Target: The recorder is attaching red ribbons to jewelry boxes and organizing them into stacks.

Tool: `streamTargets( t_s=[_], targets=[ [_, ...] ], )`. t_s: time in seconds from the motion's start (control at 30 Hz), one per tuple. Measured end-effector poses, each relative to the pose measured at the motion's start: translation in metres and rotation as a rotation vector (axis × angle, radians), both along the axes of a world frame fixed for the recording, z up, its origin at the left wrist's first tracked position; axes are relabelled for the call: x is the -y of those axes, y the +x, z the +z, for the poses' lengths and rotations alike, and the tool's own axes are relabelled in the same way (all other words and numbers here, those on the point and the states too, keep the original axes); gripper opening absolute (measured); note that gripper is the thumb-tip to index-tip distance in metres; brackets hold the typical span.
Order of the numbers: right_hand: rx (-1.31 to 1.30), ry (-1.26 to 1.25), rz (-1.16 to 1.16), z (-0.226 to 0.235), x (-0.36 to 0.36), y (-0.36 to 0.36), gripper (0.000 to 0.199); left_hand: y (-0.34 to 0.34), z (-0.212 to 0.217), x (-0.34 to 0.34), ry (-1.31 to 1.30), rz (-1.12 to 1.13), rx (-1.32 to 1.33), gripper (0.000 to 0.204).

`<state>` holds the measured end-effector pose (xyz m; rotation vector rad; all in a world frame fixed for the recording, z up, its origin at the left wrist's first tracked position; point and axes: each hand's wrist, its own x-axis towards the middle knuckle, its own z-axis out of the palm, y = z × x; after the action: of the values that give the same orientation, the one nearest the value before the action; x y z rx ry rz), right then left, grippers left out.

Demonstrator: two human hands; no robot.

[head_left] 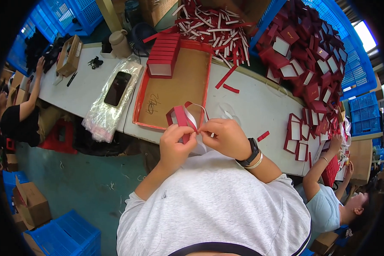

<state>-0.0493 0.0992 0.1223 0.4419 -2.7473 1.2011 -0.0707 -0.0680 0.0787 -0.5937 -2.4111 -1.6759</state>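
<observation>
Just in front of my body, both hands meet over the near edge of the table. My left hand (175, 141) is closed around a small dark red cardboard box frame (180, 117). My right hand (224, 135) pinches the end of a red strip with a white backing (193, 118), which curls up beside the frame. The two thumbs and forefingers nearly touch where the strip meets the frame. Behind them lies a shallow red-edged cardboard tray (193, 81), with a row of dark red boxes (163, 56) standing in its far left corner.
A heap of red and white strips (209, 27) lies beyond the tray. A blue crate (357, 55) overflows with dark red boxes at the right. A phone (118, 88) rests on clear plastic bags (99, 115) at the left. Co-workers sit at both sides, one reaching toward loose frames (295, 134).
</observation>
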Motion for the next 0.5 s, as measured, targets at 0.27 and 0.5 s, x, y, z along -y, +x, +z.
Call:
streamTargets(
  t_s=[0.27,0.5],
  targets=[
    [0.067,-0.060,0.019,0.006,0.025,0.007,0.010,0.005,-0.003,0.021,0.066,0.029,-0.008,0.009],
    [0.065,-0.057,0.022,0.001,0.031,0.008,0.010,0.009,-0.005,0.027,0.103,0.028,0.012,0.009]
  ],
)
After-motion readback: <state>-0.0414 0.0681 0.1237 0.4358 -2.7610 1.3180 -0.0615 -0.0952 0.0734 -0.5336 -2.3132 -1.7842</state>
